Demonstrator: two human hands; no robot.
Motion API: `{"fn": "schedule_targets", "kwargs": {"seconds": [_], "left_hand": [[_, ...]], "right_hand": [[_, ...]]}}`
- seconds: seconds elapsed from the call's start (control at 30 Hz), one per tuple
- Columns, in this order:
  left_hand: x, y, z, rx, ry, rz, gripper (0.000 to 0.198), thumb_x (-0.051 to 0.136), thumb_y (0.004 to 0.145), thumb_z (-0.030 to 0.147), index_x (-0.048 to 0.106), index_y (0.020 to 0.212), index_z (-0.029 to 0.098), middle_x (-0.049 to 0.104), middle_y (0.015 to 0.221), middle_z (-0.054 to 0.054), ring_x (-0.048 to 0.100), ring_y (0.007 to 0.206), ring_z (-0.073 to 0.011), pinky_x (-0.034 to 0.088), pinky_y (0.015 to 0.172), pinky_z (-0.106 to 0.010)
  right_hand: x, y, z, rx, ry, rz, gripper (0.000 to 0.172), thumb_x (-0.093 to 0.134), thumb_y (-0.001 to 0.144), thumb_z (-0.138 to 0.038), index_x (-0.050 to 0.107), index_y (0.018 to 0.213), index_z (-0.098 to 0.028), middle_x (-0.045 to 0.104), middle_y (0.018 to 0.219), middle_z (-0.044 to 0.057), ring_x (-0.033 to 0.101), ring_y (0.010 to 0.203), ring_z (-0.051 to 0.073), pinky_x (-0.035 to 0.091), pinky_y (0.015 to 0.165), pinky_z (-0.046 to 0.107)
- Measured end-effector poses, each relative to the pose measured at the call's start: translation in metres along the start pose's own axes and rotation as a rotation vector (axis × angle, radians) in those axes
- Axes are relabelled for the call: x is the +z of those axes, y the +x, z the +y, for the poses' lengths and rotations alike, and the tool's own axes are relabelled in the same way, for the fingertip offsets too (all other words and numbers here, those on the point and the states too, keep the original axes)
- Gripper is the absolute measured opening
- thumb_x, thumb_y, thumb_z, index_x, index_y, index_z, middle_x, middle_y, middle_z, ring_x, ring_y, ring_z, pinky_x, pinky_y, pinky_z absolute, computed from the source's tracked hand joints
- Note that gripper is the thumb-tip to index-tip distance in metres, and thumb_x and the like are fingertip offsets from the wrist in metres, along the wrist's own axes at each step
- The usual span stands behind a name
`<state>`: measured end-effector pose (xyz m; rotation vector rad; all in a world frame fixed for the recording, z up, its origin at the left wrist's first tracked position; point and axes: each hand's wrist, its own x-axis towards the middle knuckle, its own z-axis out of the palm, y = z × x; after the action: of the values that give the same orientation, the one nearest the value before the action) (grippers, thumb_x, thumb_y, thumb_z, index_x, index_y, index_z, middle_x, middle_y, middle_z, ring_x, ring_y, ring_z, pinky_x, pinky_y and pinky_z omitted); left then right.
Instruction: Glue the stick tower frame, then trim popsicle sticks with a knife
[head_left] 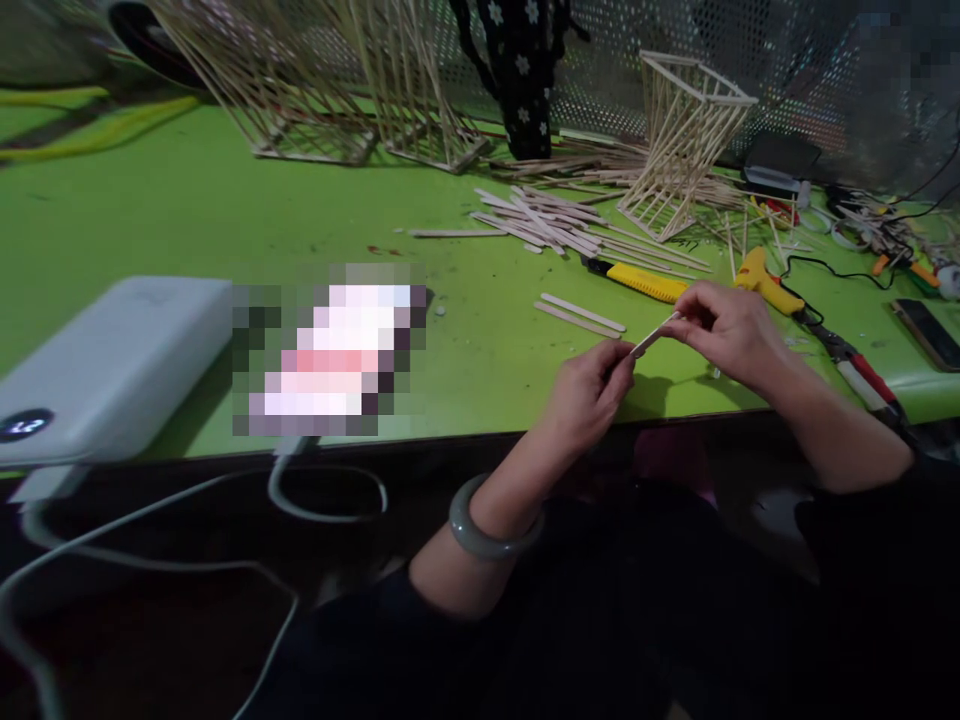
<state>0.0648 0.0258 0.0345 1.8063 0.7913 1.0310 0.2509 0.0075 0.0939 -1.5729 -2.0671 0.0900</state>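
Observation:
Both my hands hold one flat wooden stick (654, 336) just above the near edge of the green table (225, 220). My left hand (589, 390), with a grey bangle on the wrist, pinches the stick's lower end. My right hand (731, 330) pinches its upper end with closed fingers. Two loose flat sticks (581, 314) lie on the table just beyond my hands. A yellow utility knife (637, 280) and a yellow glue gun (765, 282) lie a little farther back, near my right hand.
A pile of wooden sticks (547, 220) and a small stick frame (686, 140) stand at the back; larger stick frames (337, 90) at the back left. A white power bank (105, 365) with cable sits at left. Pliers (859, 370), a phone (926, 335) and tools lie right.

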Motion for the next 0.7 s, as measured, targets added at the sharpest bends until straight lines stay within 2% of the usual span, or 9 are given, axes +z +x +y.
{"fn": "schedule_targets", "kwargs": {"seconds": [0.07,0.17,0.3,0.4,0.57,0.7], "left_hand": [[0.000,-0.001,-0.001,0.010,-0.001,0.021,0.015,0.046,0.081,0.023,0.055,0.069,0.020,0.049,0.054,0.003,0.042,0.050,-0.0095,0.034,0.051,-0.022],[0.001,-0.001,-0.003,-0.003,-0.015,0.020,0.015,0.048,0.081,0.024,0.057,0.071,0.019,0.049,0.054,0.003,0.041,0.049,-0.0090,0.033,0.049,-0.022],[0.001,0.000,-0.002,-0.059,-0.093,-0.056,0.016,0.050,0.084,0.028,0.060,0.077,0.018,0.049,0.054,0.003,0.040,0.048,-0.0084,0.031,0.047,-0.021],[0.001,0.001,-0.003,-0.086,-0.164,-0.072,0.020,0.050,0.086,0.032,0.058,0.074,0.018,0.048,0.053,0.004,0.039,0.045,-0.0078,0.030,0.045,-0.021],[0.002,-0.001,-0.006,-0.124,-0.235,0.014,0.023,0.048,0.088,0.036,0.055,0.073,0.020,0.046,0.050,0.004,0.038,0.043,-0.0078,0.029,0.042,-0.021],[0.003,-0.002,-0.005,-0.133,-0.207,0.062,0.023,0.048,0.088,0.034,0.052,0.069,0.020,0.044,0.048,0.004,0.037,0.041,-0.0076,0.028,0.042,-0.022]], "right_hand": [[0.000,0.002,-0.002,-0.002,0.029,-0.023,0.028,0.055,0.086,-0.043,0.063,0.078,-0.017,0.062,0.065,0.001,0.054,0.060,0.011,0.037,0.056,0.024],[-0.003,0.003,-0.005,-0.012,0.014,-0.059,0.024,0.051,0.089,-0.035,0.065,0.082,-0.017,0.065,0.069,0.002,0.056,0.061,0.012,0.038,0.058,0.024],[0.002,0.002,-0.012,-0.081,-0.157,-0.091,0.022,0.047,0.090,-0.028,0.066,0.088,-0.018,0.069,0.079,0.004,0.060,0.069,0.015,0.038,0.062,0.026],[0.011,0.003,-0.021,-0.137,-0.277,-0.124,0.023,0.043,0.091,-0.025,0.064,0.089,-0.018,0.070,0.084,0.005,0.061,0.074,0.016,0.037,0.061,0.027],[0.026,0.009,-0.034,-0.153,-0.431,-0.139,0.028,0.034,0.092,-0.021,0.062,0.090,-0.015,0.068,0.086,0.009,0.060,0.073,0.017,0.033,0.056,0.028],[0.032,0.014,-0.041,-0.060,-0.481,-0.210,0.026,0.034,0.092,-0.019,0.060,0.095,-0.013,0.067,0.089,0.011,0.060,0.076,0.018,0.033,0.056,0.029]]}}
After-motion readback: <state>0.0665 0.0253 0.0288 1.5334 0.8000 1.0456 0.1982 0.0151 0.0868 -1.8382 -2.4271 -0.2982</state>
